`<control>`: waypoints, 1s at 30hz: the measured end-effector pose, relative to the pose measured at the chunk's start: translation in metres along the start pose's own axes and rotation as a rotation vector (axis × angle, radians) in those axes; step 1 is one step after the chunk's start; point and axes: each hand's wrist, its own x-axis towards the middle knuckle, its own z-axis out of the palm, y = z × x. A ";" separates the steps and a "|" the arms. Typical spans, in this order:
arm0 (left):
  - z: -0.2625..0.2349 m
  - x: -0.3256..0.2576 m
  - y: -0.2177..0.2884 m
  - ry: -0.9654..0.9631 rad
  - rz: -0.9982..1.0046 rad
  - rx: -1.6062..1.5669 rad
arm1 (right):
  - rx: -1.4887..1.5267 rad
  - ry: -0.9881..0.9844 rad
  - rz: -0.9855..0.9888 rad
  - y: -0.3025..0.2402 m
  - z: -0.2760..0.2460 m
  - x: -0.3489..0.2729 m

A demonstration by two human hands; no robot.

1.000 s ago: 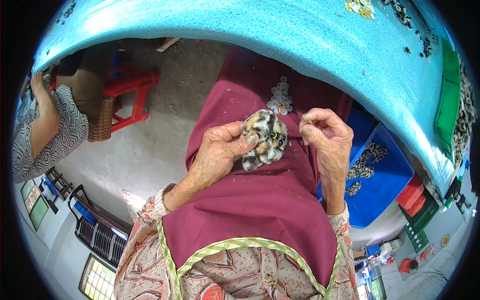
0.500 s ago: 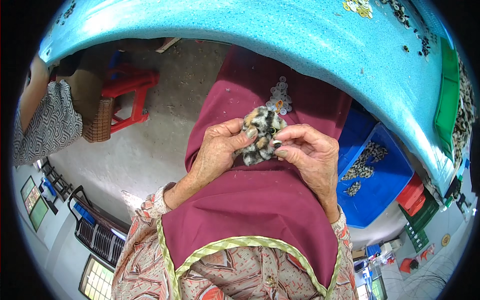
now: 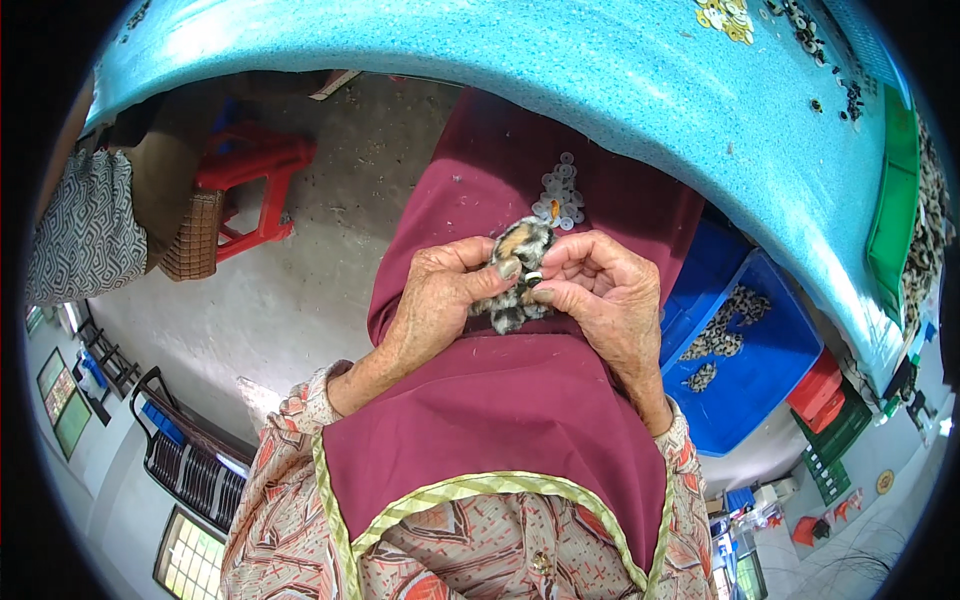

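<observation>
My left hand [image 3: 440, 285] grips a small plush toy piece [image 3: 523, 240] of spotted black, white and tan fur, its thumb pressed on the near side. My right hand [image 3: 612, 290] is closed at the fur's right edge, thumb and fingers pinching a small black-and-white piece [image 3: 533, 277] against it. Fingers and fur partly cover this piece, so its exact shape is hidden. Just beyond the hands, a cluster of translucent white washers [image 3: 562, 188] lies on the maroon apron [image 3: 430, 215] over my lap, with a small orange piece [image 3: 555, 210] among them.
A light-blue table [image 3: 560, 70] curves across the far side, bearing yellow rings [image 3: 727, 18] and dark small parts [image 3: 853, 100]. To the right, a blue bin [image 3: 745, 400] holds spotted fur pieces. At left are a red stool [image 3: 265, 165] and a person in patterned clothing [image 3: 85, 235].
The plush piece has been turned and folded between my hands, so the round yellow-and-black eye no longer shows. My right hand has shifted slightly left, and a white edge shows at its fingertips.
</observation>
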 end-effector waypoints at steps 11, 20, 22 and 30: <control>0.006 -0.009 0.013 0.032 0.075 0.233 | -0.191 -0.085 -0.044 -0.012 -0.007 0.005; 0.005 -0.007 0.014 -0.024 0.038 0.287 | -0.543 -0.269 -0.235 -0.029 -0.016 0.023; 0.010 -0.011 0.017 -0.038 0.067 0.299 | -0.566 -0.270 -0.263 -0.026 -0.016 0.025; 0.015 -0.013 0.024 0.004 0.450 0.770 | -0.492 -0.245 -0.067 -0.034 -0.009 0.024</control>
